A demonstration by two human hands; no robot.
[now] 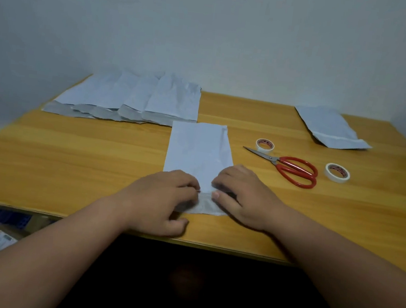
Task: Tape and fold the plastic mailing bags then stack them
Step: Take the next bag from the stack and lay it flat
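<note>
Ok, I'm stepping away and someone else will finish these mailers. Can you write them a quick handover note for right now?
Left hand: pinching the near flap of the centre bag.
Right hand: fingers curled, pressing the same flap end.
Where things are: a fanned row of bags lies far left; one bag lies far right. Scissors lie right of centre between two tape rolls.
Done: centre bag laid flat on the table.
Left: fold and tape this flap, do the row, stack them all.
</note>
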